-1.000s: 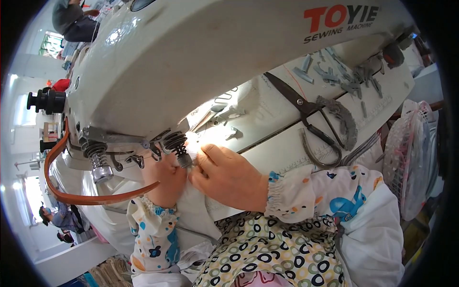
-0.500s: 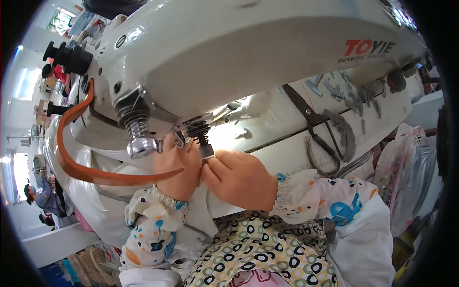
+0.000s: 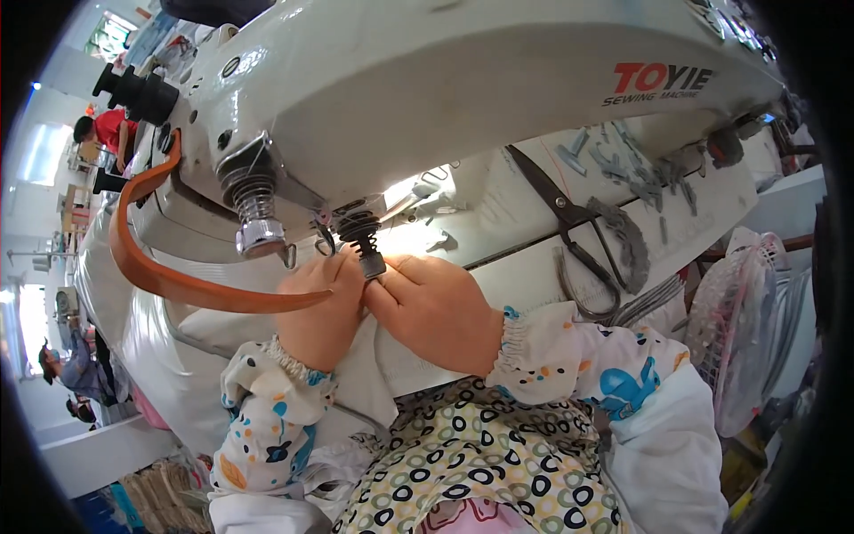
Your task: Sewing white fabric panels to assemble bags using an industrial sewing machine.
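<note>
Close together under the head of a white sewing machine (image 3: 382, 116), my two hands pinch at white cloth (image 3: 360, 374), which hangs down between my wrists. Bent and closed, the fingers of my left hand (image 3: 316, 331) lie beneath the metal thread guides. My right hand (image 3: 440, 311) is closed beside it, knuckles up, and its fingertips meet the left ones. A black spring tension knob (image 3: 362, 238) hides the fingertips and the exact grip. An orange curved strip (image 3: 191, 296) from the machine crosses in front of my left hand.
Dark scissors (image 3: 574, 233) lie on the machine bed, right of my hands, beside a fuzzy grey strip (image 3: 627, 245). Grey scraps (image 3: 614, 165) are scattered behind. A clear plastic bag (image 3: 734, 329) hangs at the right edge. Far left, a person in red (image 3: 111, 131) is visible.
The whole view has shifted slightly, so machine, scissors and hands appear a little farther left and up. My hands remain pressed together beneath the tension knob.
</note>
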A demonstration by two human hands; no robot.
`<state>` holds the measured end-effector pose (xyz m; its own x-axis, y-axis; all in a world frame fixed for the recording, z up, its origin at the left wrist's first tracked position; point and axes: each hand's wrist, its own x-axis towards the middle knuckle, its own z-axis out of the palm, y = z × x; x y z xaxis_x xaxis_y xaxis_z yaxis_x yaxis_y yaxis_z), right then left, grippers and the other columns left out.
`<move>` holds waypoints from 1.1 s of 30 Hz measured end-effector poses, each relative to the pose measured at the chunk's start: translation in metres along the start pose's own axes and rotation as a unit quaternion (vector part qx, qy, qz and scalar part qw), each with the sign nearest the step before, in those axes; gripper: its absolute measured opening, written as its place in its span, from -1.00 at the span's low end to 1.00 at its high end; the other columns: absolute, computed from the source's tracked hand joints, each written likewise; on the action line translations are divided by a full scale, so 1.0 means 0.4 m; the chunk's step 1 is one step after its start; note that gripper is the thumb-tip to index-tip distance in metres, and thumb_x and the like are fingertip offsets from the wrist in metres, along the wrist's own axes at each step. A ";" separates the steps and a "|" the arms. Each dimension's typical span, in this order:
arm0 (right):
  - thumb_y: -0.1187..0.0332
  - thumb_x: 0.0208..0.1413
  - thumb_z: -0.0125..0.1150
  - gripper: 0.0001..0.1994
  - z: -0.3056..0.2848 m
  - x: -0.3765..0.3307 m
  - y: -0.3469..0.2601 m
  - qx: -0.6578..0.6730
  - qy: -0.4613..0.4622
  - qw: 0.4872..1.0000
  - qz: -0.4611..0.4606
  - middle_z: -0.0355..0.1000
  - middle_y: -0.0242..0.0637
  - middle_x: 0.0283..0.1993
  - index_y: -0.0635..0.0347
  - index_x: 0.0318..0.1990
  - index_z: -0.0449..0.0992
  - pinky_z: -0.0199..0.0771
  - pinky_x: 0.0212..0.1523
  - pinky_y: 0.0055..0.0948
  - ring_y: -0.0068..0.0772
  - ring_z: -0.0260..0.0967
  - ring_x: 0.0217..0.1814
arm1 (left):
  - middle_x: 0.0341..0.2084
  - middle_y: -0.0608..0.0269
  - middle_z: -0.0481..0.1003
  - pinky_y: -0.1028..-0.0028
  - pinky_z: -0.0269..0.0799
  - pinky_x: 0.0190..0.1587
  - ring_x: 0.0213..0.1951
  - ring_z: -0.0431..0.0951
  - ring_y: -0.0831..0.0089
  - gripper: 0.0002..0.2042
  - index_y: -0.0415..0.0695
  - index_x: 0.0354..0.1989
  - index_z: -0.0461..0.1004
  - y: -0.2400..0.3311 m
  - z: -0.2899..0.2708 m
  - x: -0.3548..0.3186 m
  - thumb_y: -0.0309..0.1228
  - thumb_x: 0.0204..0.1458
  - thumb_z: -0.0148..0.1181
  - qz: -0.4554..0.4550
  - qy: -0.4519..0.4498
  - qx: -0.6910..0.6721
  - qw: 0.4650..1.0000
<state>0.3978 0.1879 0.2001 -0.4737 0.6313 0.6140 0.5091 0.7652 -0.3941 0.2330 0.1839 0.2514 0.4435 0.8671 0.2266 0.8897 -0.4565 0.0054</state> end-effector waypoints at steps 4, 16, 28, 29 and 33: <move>0.43 -0.17 0.24 -0.86 -0.005 -0.004 0.010 0.009 -0.020 1.000 0.011 0.37 -0.41 -0.34 0.13 -0.42 0.42 0.49 -0.30 -0.46 -0.37 0.38 -0.19 | -0.41 0.17 0.48 0.26 0.47 -0.41 -0.41 0.54 0.15 -0.81 -0.21 -0.32 0.48 -0.012 0.018 -0.006 -0.51 -0.15 0.28 0.003 0.035 -0.085 0.996; 0.39 -0.14 0.21 -0.88 -0.013 0.014 0.000 0.000 0.025 0.999 -0.027 0.33 -0.39 -0.37 0.12 -0.39 0.44 0.42 -0.20 -0.35 -0.32 0.34 -0.20 | -0.21 0.08 0.54 0.24 0.48 -0.15 -0.18 0.53 0.06 -0.73 -0.22 -0.13 0.55 0.020 -0.097 -0.044 -0.63 -0.07 0.21 0.051 0.116 -0.057 0.990; 0.36 -0.11 0.22 -0.80 -0.079 -0.011 0.000 0.342 -0.189 0.921 0.000 0.48 -0.23 -0.24 0.13 -0.27 0.47 0.40 -0.07 -0.29 -0.15 0.45 -0.11 | -0.05 0.07 0.55 0.22 0.43 0.04 0.01 0.47 0.07 -0.60 -0.27 0.12 0.44 -0.049 -0.065 -0.052 -0.28 0.19 0.07 -0.025 -0.134 0.011 0.991; 0.38 -0.12 0.23 -0.78 -0.081 -0.021 0.015 0.348 -0.192 0.917 0.009 0.47 -0.22 -0.27 0.13 -0.25 0.47 0.41 -0.08 -0.26 -0.12 0.44 -0.14 | -0.02 0.09 0.54 0.20 0.41 0.07 0.05 0.44 0.08 -0.57 -0.26 0.14 0.44 -0.053 -0.058 -0.057 -0.23 0.19 0.07 -0.031 -0.116 0.036 0.992; 0.46 -0.12 0.20 -0.77 -0.093 -0.031 0.008 0.258 -0.246 0.933 -0.043 0.42 -0.19 -0.07 0.19 -0.23 0.48 0.36 0.02 -0.16 -0.08 0.36 0.04 | 0.01 0.09 0.52 0.13 0.35 0.13 0.09 0.39 0.06 -0.59 -0.23 0.09 0.48 -0.052 -0.023 -0.078 -0.22 0.17 0.09 -0.032 -0.069 0.097 0.992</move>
<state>0.4320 0.1777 0.2169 -0.8342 0.4495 0.3195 0.1007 0.6938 -0.7131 0.1995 0.1646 0.2533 0.3846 0.9180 0.0968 0.9145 -0.3646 -0.1755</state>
